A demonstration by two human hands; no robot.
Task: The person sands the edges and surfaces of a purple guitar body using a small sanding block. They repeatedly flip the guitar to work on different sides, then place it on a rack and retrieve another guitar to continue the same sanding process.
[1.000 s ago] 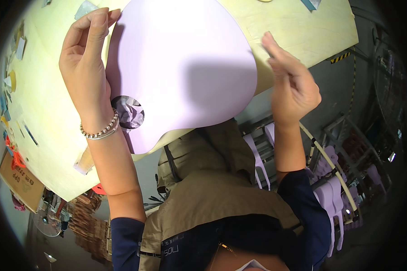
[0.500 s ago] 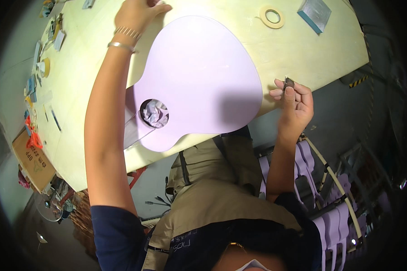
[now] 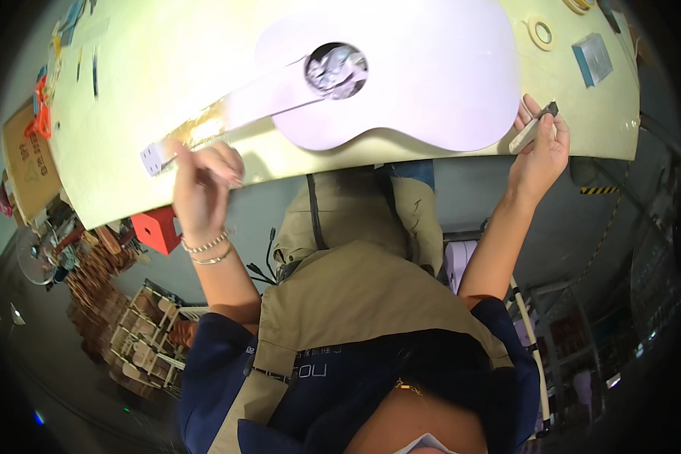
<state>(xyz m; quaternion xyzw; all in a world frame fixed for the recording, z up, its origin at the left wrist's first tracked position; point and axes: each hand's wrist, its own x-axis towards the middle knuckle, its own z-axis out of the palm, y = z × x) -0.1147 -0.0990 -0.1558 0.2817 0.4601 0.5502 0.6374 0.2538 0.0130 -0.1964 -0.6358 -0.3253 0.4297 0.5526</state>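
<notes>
A pale lilac guitar body (image 3: 424, 83) lies face up on the table, its neck (image 3: 253, 102) running to the left. Crumpled paper (image 3: 339, 72) fills the round sound hole. At the neck's far end is the headstock (image 3: 153, 160) with small holes; a shiny golden-brown strip (image 3: 203, 125) shows along the neck. My left hand (image 3: 204, 178), blurred, is beside the neck near the headstock, thumb and fingers apart, nothing visible in it. By the body's right edge, my right hand (image 3: 541, 147) pinches a small slim piece (image 3: 548, 110), dark at its tip and pale below; its kind is unclear.
A roll of masking tape (image 3: 541, 33) and a blue-grey block (image 3: 592, 59) lie at the right back of the table (image 3: 113, 163). Beyond the left edge stand a cardboard box (image 3: 30, 159) and a red box (image 3: 157, 229). Lilac parts hang on a rack (image 3: 526, 325) at right.
The guitar has turned and shifted away and right, so its neck and headstock now show. My left hand came back from the far side to the neck. My right hand moved right, still holding the small piece.
</notes>
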